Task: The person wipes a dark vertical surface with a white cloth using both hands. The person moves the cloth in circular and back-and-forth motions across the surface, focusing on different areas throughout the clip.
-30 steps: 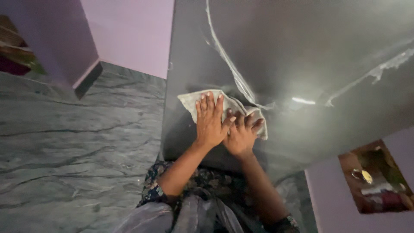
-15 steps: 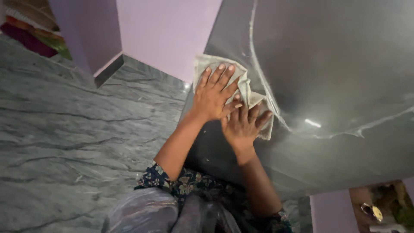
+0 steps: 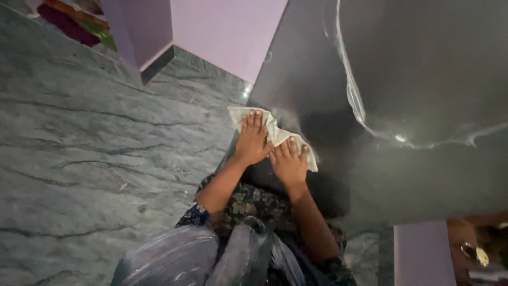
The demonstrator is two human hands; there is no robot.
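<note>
Cloth (image 3: 275, 132) slid down, apparently under flat hands (image 3: 253, 140)

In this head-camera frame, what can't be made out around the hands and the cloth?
- Cloth: mostly hidden under the left hand and right hand.
- Dark slab: cut off by the top and right edges.
- Small shiny objects, bottom right: too dim and small to identify.
- Colourful fabric, top left: cut off by the edge.

I have one view only, from the head camera, so nothing overlaps with a second one. It looks steeply down past my forearms, close to the dark grey slab (image 3: 413, 79) ahead and right, with the veined stone floor (image 3: 79, 159) at left.
</note>
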